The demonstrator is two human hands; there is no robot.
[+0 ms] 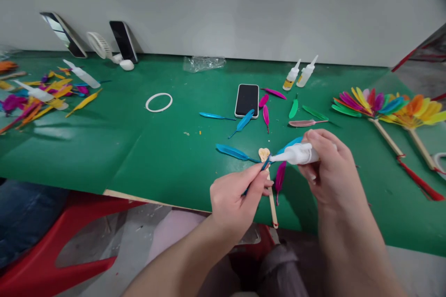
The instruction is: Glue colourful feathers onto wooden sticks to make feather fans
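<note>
My left hand [240, 195] pinches a dark blue feather [265, 164], mostly hidden by the fingers. In my right hand [327, 162] is a white glue bottle [300, 153], tipped sideways, its nozzle at the feather's tip. I cannot tell whether glue is coming out. Just beyond the left fingers lies a wooden stick with a heart-shaped head [264, 153], its handle running toward the table's front edge. One blue feather [232, 151] rests left of that head, another [291, 143] is partly behind the bottle. A magenta feather [279, 178] lies right of the stick.
On the green table [181, 148] are a phone [247, 100], loose feathers, two glue bottles [291, 75] and a white ring [159, 102]. Feather fans [372, 104] lie at right. A feather pile [42, 97] and a small fan [99, 45] are at left, near a red chair [80, 222].
</note>
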